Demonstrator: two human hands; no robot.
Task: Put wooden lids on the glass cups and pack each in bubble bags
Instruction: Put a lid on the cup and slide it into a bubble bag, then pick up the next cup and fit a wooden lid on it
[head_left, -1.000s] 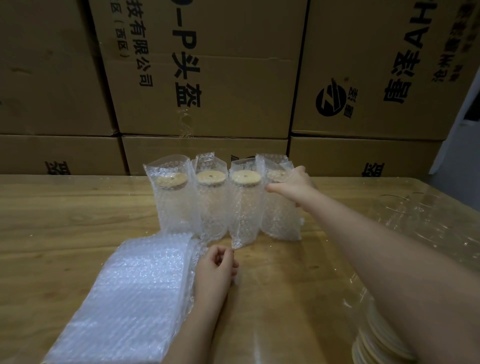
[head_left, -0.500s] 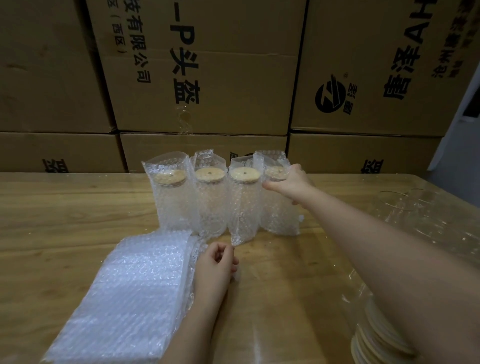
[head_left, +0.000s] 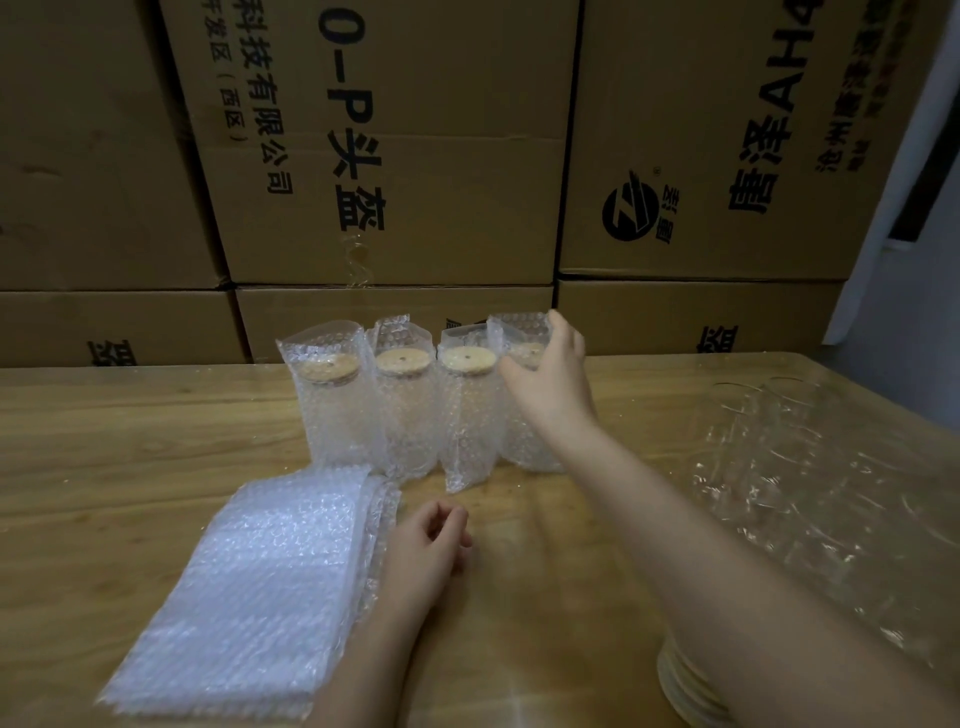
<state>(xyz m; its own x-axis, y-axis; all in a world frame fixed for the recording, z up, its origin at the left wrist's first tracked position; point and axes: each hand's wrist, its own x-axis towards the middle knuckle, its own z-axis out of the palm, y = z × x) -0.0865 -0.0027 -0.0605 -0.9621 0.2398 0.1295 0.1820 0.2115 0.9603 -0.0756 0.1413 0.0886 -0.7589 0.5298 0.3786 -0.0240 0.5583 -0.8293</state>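
Far centre, table (head_left: 130, 441): row of 4 bagged cups (head_left: 410, 405), upright, lids on. Right hand (head_left: 550, 374) has let go of the 4th bagged cup (head_left: 517, 330), fingers now spread, apparently just clear; that unit is placed. Left hand (head_left: 426, 551) loosely curled, empty, beside spare bubble bags (head_left: 260, 597).

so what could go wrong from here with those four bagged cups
The right hand is at the top of the end bagged cup; the four stand tight together, so a nudge could topple the row.
Their bag tops look open, so a tipped cup might slide out.
The bare glass cups sit close beside the right forearm; a careless pull back could knock them.
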